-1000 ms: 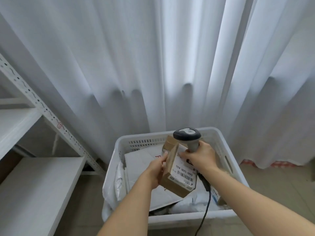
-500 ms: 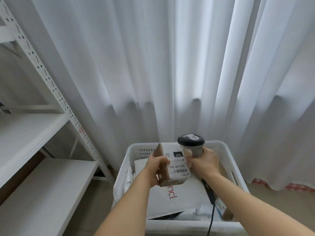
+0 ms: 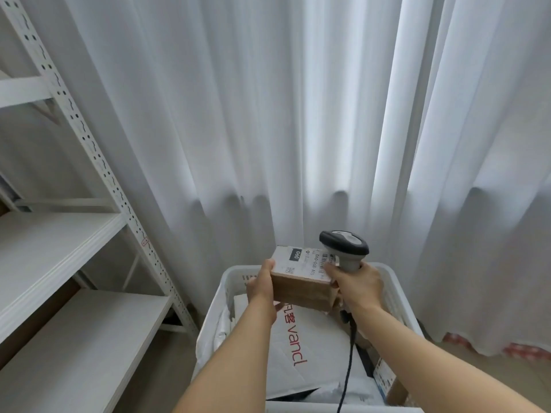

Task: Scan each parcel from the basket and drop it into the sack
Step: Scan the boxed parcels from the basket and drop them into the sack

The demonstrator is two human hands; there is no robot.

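A small brown cardboard parcel (image 3: 301, 286) with a white barcode label on top is held above the white basket (image 3: 220, 296). My left hand (image 3: 262, 286) grips its left end. My right hand (image 3: 357, 286) grips the grey handheld scanner (image 3: 344, 247), whose head sits just over the label's right edge, and a fingertip touches the parcel. The scanner's black cable hangs down into the basket. No sack is in view.
The basket holds a large white "vancl" box (image 3: 310, 356), plastic mailers and other parcels. White metal shelving (image 3: 59, 245) stands at the left. A white curtain (image 3: 298, 114) hangs behind the basket. Bare floor (image 3: 176, 365) lies between shelf and basket.
The parcel has been lifted higher and turned so its label faces up. The scanner rose with it and stays beside the label. The view tilted upward and the basket sank in the frame.
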